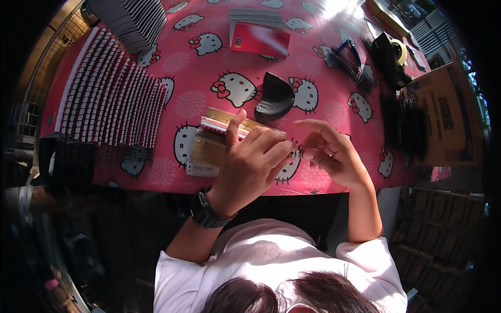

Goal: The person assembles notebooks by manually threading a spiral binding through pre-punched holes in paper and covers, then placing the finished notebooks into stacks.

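My left hand (254,163), with a black watch on its wrist, reaches over a wooden block (209,147) near the table's front edge. Standing along the block is a thin notepad (213,124) with a pale page edge, and my left fingers close over its right part. My right hand (332,155) hovers just right of the block's end, its fingers bent and apart, holding nothing I can make out. Beyond the block rests a black curved piece (275,98). A white spiral-edged sheet (201,168) pokes out in front of the block.
Rows of spiral-bound notebooks (112,94) fill the left side, with a grey stack (130,21) behind. A red-covered notebook (259,39) lies far centre. At right are black binding coils (357,70), a tape dispenser (391,60) and a cardboard box (443,117). Cartoon-print cloth (177,104) covers the table.
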Demonstrator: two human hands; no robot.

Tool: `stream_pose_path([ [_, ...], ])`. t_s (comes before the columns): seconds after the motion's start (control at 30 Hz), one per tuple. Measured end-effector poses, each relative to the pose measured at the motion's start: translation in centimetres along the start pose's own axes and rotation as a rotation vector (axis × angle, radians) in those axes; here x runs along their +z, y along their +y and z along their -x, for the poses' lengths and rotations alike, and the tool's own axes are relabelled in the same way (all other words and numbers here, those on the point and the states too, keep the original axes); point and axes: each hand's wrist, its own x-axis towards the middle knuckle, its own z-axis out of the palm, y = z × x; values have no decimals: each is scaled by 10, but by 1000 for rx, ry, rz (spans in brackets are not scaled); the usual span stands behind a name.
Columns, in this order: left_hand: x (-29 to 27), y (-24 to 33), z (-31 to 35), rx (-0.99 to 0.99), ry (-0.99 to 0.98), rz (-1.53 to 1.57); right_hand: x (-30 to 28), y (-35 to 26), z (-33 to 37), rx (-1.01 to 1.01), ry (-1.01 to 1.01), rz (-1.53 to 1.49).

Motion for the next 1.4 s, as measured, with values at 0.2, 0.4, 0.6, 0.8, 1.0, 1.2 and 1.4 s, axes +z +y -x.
stream_pose_path([
  [0.2,-10,1,-7,18,71,76,-29,24,-57,-104,11,384],
  [0.4,-3,-5,-2,-19,21,30,-8,50,-91,-147,-133,806],
  [0.6,-4,-3,-5,-14,78,6,-10,54,-92,-133,-55,624],
  [0.8,-6,-10,2,50,52,-21,-27,46,-49,30,-25,-82],
  [1.0,-17,-4,1,-131,195,-10,-20,20,-11,-86,-156,-473],
  [1.2,-14,-17,14,-232,252,-62,-12,18,-31,-46,15,-27],
  [1.4,-14,-18,16,-246,260,-49,-11,21,-44,94,97,255],
])
